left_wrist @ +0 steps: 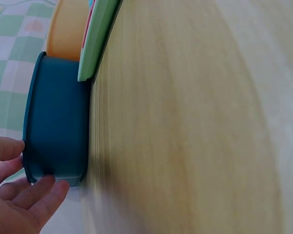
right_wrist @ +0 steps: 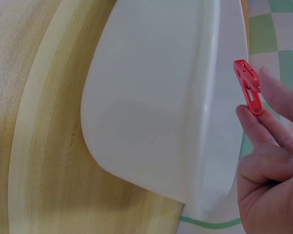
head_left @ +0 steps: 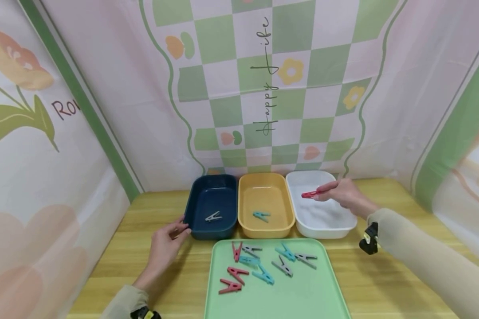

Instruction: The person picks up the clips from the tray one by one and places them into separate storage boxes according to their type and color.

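Clothespin [head_left: 310,194] pinched above white bin [head_left: 323,233]

My right hand [head_left: 344,195] pinches this red clothespin between thumb and fingertips, and I hold it over the white bin. My left hand [head_left: 166,245] rests at the near left corner of the navy bin [head_left: 212,235], fingers loosely apart and touching it. A gray clip [head_left: 213,217] lies inside that bin; a teal clip [head_left: 259,215] lies in the yellow bin [head_left: 265,231], which stands between the other two. Nearer me, three red clips [head_left: 232,287], three gray clips [head_left: 285,268] and three teal clips [head_left: 265,277] lie scattered on the green tray [head_left: 279,303].
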Demonstrator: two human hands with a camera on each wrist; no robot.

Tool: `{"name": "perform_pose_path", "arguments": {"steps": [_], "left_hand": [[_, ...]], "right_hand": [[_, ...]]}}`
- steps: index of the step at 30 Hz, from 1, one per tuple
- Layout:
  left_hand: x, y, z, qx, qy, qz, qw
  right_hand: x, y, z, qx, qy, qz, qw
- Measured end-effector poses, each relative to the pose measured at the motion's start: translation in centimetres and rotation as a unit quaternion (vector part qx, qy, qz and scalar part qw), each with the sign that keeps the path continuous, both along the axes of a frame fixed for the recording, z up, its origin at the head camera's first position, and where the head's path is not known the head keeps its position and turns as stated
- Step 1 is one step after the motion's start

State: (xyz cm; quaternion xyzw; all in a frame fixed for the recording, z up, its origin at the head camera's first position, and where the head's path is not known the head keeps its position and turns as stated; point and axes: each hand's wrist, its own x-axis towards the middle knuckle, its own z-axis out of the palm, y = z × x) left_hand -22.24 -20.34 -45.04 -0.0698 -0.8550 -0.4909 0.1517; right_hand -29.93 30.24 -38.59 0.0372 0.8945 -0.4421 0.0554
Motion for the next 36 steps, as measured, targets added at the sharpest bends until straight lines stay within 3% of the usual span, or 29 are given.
{"name": "perform_pose_path", "arguments": {"steps": [17,25,29,36], "left_hand": [[0.0,0.1,0.0,-0.007,-0.006,0.007,0.9999],[-0.1,0.0,0.0,-0.011,-0.003,0.008,0.9999],[-0.2,0.0,-0.1,-0.008,0.002,0.004,1.0000],[-0.3,-0.1,-0.2,-0.005,0.002,0.001,1.0000]], "right_hand": [[-0.3,-0.2,-0.7,-0.008,-0.018,-0.026,0.9995],[-0.6,-0.2,-1.1,0.012,-0.051,-0.022,0.9984],[-0.3,-0.1,-0.8,0.018,-0.024,-0.026,0.9992],[1.5,-0.7,1.2,0.027,0.025,-0.015,0.9992]]}}
